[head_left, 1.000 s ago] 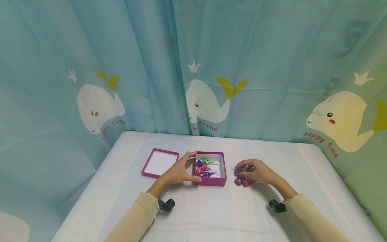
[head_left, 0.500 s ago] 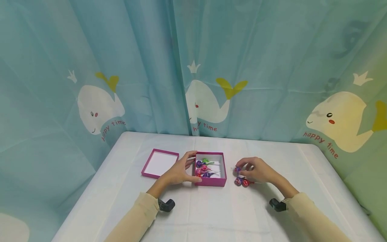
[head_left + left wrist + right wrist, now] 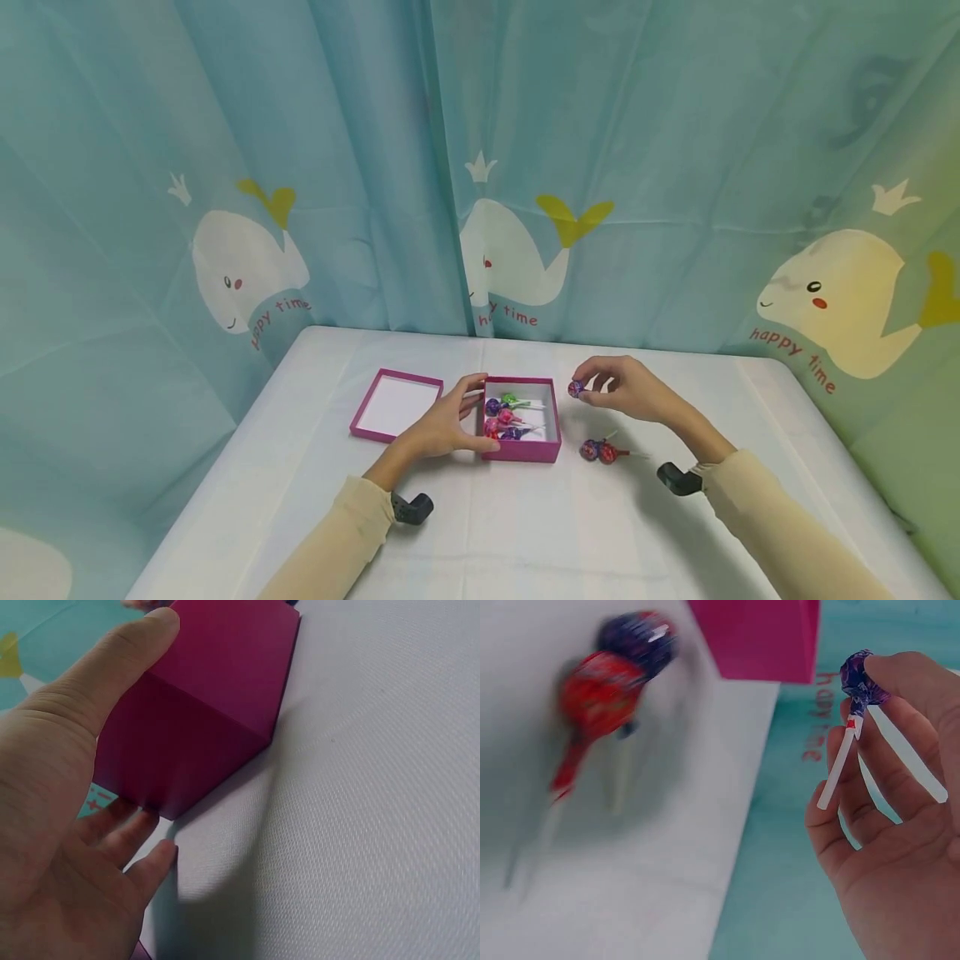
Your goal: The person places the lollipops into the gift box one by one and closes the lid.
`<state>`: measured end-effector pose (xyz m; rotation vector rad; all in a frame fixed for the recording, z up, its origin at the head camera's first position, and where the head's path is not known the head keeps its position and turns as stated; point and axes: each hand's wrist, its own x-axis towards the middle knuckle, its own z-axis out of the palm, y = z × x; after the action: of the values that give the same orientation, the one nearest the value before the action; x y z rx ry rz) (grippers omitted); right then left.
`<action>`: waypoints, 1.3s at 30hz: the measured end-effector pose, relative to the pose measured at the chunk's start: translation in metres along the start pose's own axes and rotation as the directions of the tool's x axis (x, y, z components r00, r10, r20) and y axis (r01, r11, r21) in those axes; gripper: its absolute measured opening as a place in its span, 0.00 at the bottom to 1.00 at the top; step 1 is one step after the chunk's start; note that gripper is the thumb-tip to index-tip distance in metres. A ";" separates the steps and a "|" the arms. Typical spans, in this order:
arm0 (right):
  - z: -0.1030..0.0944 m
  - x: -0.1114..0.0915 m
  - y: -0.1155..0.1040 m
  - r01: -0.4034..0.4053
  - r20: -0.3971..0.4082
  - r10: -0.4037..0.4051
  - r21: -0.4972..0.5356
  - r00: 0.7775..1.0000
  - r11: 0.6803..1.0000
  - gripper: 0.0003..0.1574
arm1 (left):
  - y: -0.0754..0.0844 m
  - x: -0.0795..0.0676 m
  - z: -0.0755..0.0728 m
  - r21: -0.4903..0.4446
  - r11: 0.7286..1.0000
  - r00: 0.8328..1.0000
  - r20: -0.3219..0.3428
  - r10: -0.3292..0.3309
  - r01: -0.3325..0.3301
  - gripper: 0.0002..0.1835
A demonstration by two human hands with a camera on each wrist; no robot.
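Note:
My left hand (image 3: 441, 427) holds the left side of an open magenta box (image 3: 521, 452), thumb at its front and fingers toward its back. Inside the box, several wrapped lollipops (image 3: 513, 417) lie with their sticks pointing right. My right hand (image 3: 633, 390) pinches a purple-blue wrapped lollipop (image 3: 855, 679) by its head, above the table and right of the box. Its white stick slants down past the fingers in the right wrist view. On the table below that hand lie a red lollipop (image 3: 596, 694) and a dark blue-red one (image 3: 641, 641), touching each other.
The box's lid (image 3: 397, 405), white inside with a magenta rim, lies left of the box. A white cloth covers the table (image 3: 525, 533). A blue curtain (image 3: 360, 167) with whale prints hangs behind the table's back edge.
My right hand has lifted the purple-blue lollipop off the table and moved it up and slightly left, away from the other two. My left hand stays at the box.

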<state>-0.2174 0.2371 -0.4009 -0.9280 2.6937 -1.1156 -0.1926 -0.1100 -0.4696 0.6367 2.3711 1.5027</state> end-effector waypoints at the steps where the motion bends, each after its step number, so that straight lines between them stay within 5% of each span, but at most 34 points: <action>1: 0.000 0.004 -0.003 0.006 0.000 -0.006 0.006 1.000 1.000 0.12 | 0.000 0.000 0.000 -0.003 1.000 1.000 0.001 0.004 -0.004 0.60; 17: 0.039 0.046 -0.040 0.059 0.063 -0.064 0.086 0.996 0.995 0.13 | -0.001 0.001 0.000 0.001 1.000 1.000 0.011 0.008 -0.008 0.61; 39: 0.082 0.059 -0.039 0.098 0.184 -0.103 0.034 0.978 0.995 0.12 | -0.002 0.000 -0.002 0.007 1.000 1.000 0.020 0.018 -0.018 0.60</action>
<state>-0.2216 0.1323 -0.4264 -1.1160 2.5039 -1.0207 -0.1942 -0.1121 -0.4704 0.6731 2.3625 1.4891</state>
